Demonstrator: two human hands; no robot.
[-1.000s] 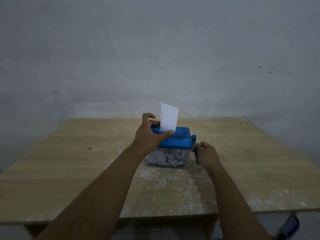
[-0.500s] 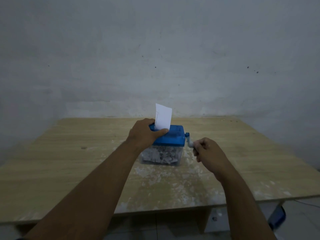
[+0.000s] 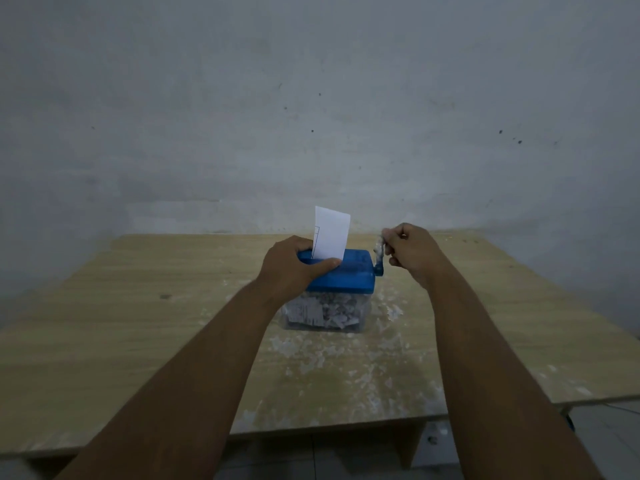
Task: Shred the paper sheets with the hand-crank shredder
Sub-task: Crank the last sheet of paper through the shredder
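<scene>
feeding a white paper sheet (image 3: pixel 330 233) upright into the slot of the hand-crank shredder (image 3: pixel 349 275), standing tall above the blue lid. sitting near the middle of the table (image 3: pixel 104 323), slightly toward the far edge, with a clear bin (image 3: pixel 325 311) packed with shreds. gripping the lid's left end with the left hand (image 3: pixel 294 268), thumb lying along the near side just beside the sheet. pinching the pale crank handle (image 3: pixel 379 252), raised at the lid's right end, in the curled right hand (image 3: pixel 412 252). working over white flecks scattered toward the near edge.

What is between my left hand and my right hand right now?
In the head view: the paper sheet standing in the blue lid beside the left hand, then bare lid top, then the crank that the right hand grips.
</scene>
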